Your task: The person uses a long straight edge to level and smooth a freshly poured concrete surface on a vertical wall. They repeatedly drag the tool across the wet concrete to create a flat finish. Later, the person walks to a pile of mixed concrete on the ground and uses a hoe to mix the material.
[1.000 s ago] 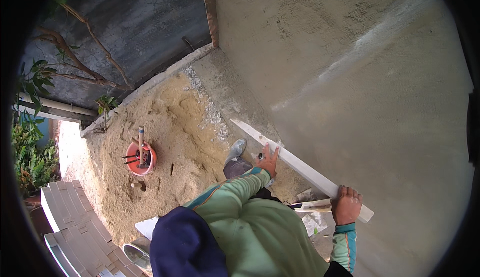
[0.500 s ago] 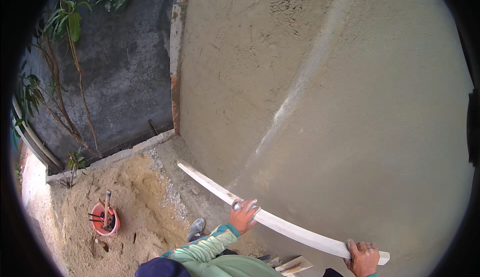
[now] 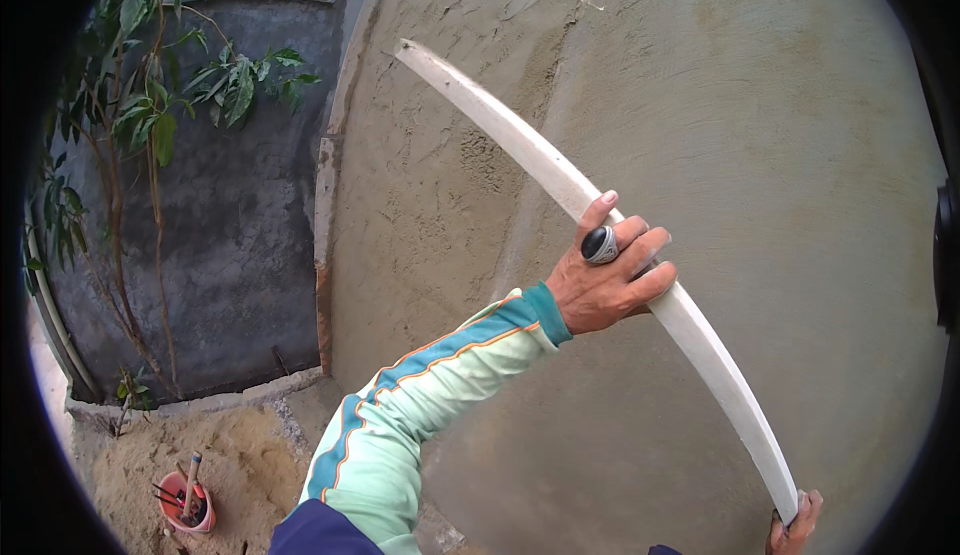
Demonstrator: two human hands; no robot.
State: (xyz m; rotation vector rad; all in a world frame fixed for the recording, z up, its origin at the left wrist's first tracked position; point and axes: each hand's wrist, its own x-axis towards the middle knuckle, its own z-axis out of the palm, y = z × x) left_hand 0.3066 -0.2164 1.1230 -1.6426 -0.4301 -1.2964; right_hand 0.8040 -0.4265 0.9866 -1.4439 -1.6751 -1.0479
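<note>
Person's got a long, narrow, off-white bar (image 3: pixel 708 355) up in front of a big grey-brown plastered wall (image 3: pixel 800 205); it slants from top L down to bottom R, & looks bowed from this angle. Can't tell if it touches the plaster all along. Left hand (image 3: pixel 605 280) is clamped approx. midway along the bar, fingers curled over it, back of the hand toward me. There's a chunky silver-coloured ring w/ an oval black stone (image 3: pixel 599 245) on one finger. Right hand (image 3: pixel 796 527) grips the bar's bottom end, partly cut off from view.

The pale green sleeve w/ teal band & orange piping (image 3: pixel 450 365) reaches up to the bar from below L. A faint whitish streak (image 3: pixel 525 220) runs down the plaster, passing behind the bar's upper half. Well L of the bar: a dark grey, blotchy wall (image 3: pixel 230 225) w/ thin brown branches (image 3: pixel 115 195) & long green leaves (image 3: pixel 240 85) in front. Far below the bar's top end, also L: tan sand (image 3: pixel 250 465) w/ a small red-orange plastic bucket (image 3: pixel 205 525) on it, a wooden-handled tool (image 3: pixel 194 467) & other bits, too small to ID, sticking out.
</note>
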